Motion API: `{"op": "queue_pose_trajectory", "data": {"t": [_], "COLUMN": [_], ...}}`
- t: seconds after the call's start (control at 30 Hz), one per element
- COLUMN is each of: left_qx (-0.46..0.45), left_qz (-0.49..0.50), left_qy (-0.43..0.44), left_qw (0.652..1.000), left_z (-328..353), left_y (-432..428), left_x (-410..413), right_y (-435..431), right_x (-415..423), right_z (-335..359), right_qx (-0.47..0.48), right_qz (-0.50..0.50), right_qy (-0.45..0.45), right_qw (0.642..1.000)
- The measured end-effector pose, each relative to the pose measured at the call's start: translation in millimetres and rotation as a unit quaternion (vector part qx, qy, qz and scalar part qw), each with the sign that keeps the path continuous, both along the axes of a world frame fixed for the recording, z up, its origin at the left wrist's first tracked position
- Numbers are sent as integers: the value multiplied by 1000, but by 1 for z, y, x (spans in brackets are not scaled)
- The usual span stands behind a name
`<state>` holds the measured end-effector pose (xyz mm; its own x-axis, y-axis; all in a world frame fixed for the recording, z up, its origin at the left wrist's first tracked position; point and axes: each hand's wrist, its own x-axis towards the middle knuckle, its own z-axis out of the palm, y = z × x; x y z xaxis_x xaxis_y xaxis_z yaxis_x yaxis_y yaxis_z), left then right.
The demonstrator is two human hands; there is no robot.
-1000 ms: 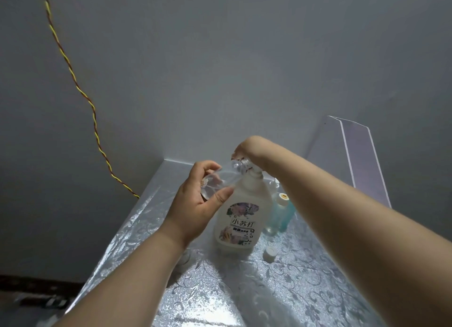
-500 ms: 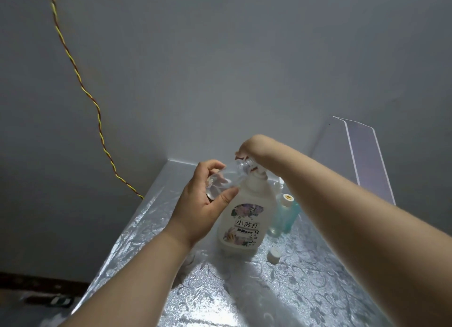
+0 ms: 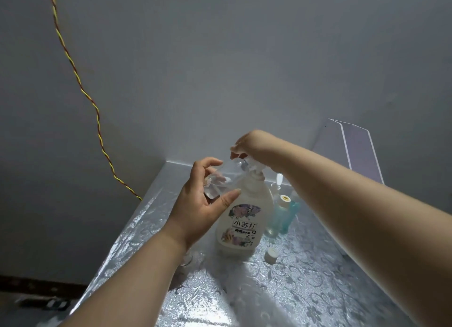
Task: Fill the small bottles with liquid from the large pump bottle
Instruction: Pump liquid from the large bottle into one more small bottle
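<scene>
Okay so, quick rundown. Got a small clear bottle [image 3: 219, 183] gripped in the left hand [image 3: 199, 205], pretty much dead centre of the frame, thumb along the near side and fingers curled round the far side. Holding it tilted, mouth up by the nozzle of the large pump bottle [image 3: 244, 219]; can't say for sure whether mouth and nozzle actually touch, too blurry there. Got the right hand [image 3: 252, 144] coming in from the right edge, wrist bent, fingers curled down over the pump head [image 3: 254, 165]. Got the large pump bottle standing upright on the table [image 3: 318, 292], just right of centre, cream-white with a flower label and Chinese lettering on the front. Just behind it, toward the right: small teal bottles [image 3: 292, 214] plus a clear one with a pale round top [image 3: 278, 216], all bunched close together. Also a little white cap [image 3: 271, 254] lying loose on the tabletop, just right of the pump bottle's base. Shiny silver cover with a swirly flower pattern all over that table. Something clear tucked under the left wrist, too hidden to name. Over in the upper left, a twisted yellow-and-red cord [image 3: 80, 89] running down the grey wall toward the table's far left corner. Upper right, a pale flat panel [image 3: 354, 150] behind the right forearm.
</scene>
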<state>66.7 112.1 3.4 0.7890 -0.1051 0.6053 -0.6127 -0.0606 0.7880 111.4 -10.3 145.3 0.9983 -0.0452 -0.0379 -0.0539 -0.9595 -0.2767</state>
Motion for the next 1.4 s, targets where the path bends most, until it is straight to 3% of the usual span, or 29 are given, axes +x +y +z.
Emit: {"op": "queue_pose_trajectory", "data": {"t": [0.17, 0.3, 0.43, 0.6, 0.83, 0.9, 1.03, 1.27, 1.4], "left_qx": [1, 10, 19, 16, 30, 33, 36, 15, 11], "left_qz": [-2, 14, 21, 28, 27, 30, 31, 30, 23], "left_qy": [8, 6, -4, -10, -8, -7, 2, -10, -9], "left_qw": [1000, 1000, 1000, 999, 999, 999, 999, 999, 1000], "left_z": [-1, 2, 3, 4, 2, 0, -1, 4, 5], "left_y": [-3, -2, -1, -2, -3, -3, -2, -2, -2], "left_x": [-2, -4, -3, -3, -2, 0, 1, -4, -3], "right_y": [1, -4, -13, -9, -5, -9, -15, -3, 2], "right_x": [15, 13, -3, -4, 10, 9, -1, -12, -1], "right_z": [-6, -12, -13, -1, -9, -14, -19, 1, -1], "right_qx": [-43, -33, 63, 43, -50, -25, 128, 22, -22], "right_qz": [-53, -30, 17, 36, 6, 4, 2, 44, -2], "right_qy": [55, 32, -31, -56, 7, 4, -16, -31, 4], "right_qw": [996, 998, 997, 997, 999, 1000, 992, 998, 1000]}}
